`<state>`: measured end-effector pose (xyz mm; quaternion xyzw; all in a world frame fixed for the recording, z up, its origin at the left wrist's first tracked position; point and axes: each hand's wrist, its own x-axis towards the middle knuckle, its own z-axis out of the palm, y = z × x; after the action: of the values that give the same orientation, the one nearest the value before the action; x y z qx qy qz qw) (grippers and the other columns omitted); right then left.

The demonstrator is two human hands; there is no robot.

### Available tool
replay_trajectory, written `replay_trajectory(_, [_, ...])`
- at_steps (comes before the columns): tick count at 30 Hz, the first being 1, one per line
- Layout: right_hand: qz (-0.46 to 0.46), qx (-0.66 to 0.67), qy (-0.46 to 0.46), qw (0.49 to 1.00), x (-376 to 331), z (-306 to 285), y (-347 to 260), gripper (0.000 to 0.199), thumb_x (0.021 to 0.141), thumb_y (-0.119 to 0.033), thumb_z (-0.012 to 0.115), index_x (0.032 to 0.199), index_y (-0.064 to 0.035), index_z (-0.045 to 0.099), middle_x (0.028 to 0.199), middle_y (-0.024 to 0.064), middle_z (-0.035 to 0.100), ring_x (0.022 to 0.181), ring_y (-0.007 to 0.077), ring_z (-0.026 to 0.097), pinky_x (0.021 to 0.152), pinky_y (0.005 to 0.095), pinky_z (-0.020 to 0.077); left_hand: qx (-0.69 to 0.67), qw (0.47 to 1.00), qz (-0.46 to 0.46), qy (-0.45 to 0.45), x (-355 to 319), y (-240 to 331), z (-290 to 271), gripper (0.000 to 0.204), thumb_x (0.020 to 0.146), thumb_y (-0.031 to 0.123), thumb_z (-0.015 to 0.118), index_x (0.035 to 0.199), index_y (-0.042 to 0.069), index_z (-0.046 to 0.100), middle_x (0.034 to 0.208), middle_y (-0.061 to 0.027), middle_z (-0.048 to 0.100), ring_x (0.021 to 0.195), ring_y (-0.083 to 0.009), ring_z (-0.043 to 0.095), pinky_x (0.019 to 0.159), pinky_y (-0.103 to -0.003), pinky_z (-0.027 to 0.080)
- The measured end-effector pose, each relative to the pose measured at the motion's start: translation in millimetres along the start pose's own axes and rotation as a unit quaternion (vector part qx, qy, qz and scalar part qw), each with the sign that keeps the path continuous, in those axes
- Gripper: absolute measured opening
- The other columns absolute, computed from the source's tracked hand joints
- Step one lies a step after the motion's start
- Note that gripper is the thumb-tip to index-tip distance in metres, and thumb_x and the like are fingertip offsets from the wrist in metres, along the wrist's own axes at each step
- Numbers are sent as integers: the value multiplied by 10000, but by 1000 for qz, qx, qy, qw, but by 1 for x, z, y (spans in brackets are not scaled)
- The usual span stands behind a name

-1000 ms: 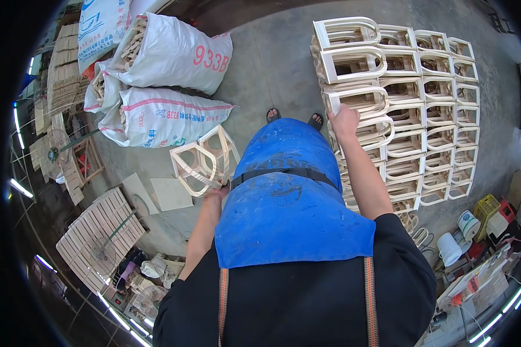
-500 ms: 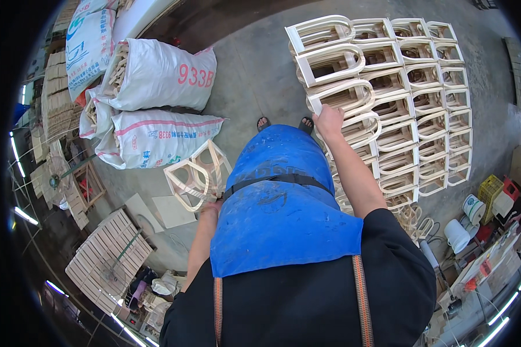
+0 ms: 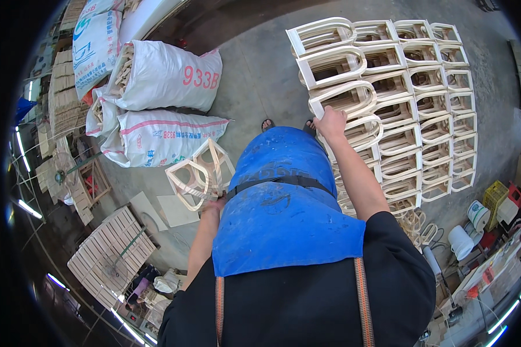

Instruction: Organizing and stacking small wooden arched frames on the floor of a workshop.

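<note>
A pale wooden frame (image 3: 188, 178) with a curved, arched side hangs at my left side. My left hand (image 3: 214, 205) is closed on its lower corner, its fingers partly hidden. On the right, my right hand (image 3: 332, 123) grips the straight end of an arched wooden frame (image 3: 342, 95) on a large stack of similar frames (image 3: 396, 115). Rows of these nested pieces reach away to the right, and several others lie right beside that hand. A blue apron (image 3: 283, 228) covers my front between the two arms.
White woven sacks (image 3: 162, 75) filled with wood pieces lie at the left. Slatted wooden boards (image 3: 111, 250) are stacked lower left, near a flat pale panel (image 3: 176, 210) on the floor. A white bucket (image 3: 460, 242) and a yellow crate (image 3: 495, 199) stand at the right.
The whole view has shifted slightly, so the sacks sit a little farther right in the picture. Both hands keep their holds, with hardly any movement.
</note>
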<state>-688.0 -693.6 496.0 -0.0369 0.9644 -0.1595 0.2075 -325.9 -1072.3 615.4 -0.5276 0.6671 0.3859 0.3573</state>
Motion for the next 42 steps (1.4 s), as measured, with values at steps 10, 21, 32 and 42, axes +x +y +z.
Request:
replay_trajectory(10, [15, 48, -11, 999, 6, -17, -3, 337, 784, -340, 734, 898, -26, 695, 807, 178, 719, 833, 374, 673, 956, 424, 452, -449, 894, 2, 16, 109, -42, -19, 277, 961, 144, 637, 1180, -18, 685, 1078, -87, 682, 948, -171, 595, 868, -282, 472])
replay_trajectory(21, [80, 62, 23, 995, 19, -18, -29, 385, 789, -345, 707, 1019, -37, 735, 826, 208, 726, 780, 422, 678, 758, 458, 541, -580, 790, -197, -12, 199, 108, -91, 316, 978, 154, 623, 1267, 30, 661, 1164, -69, 681, 1026, -176, 588, 905, -288, 457])
replay_trajectory(32, [123, 70, 27, 990, 23, -17, -43, 337, 778, -285, 715, 975, -11, 711, 821, 202, 712, 813, 401, 667, 846, 456, 509, -251, 937, 210, -119, 124, 270, -159, 373, 968, 148, 611, 1325, 43, 631, 1388, -86, 587, 1246, -197, 524, 1033, -300, 393])
replay_trajectory(42, [107, 49, 176, 977, 34, -44, -62, 356, 779, -275, 737, 1028, -29, 673, 942, 173, 695, 915, 368, 640, 909, 434, 484, -119, 947, 272, -125, 164, 217, -156, 383, 974, 139, 604, 1344, 42, 628, 1452, -86, 550, 1307, -193, 488, 1080, -291, 366])
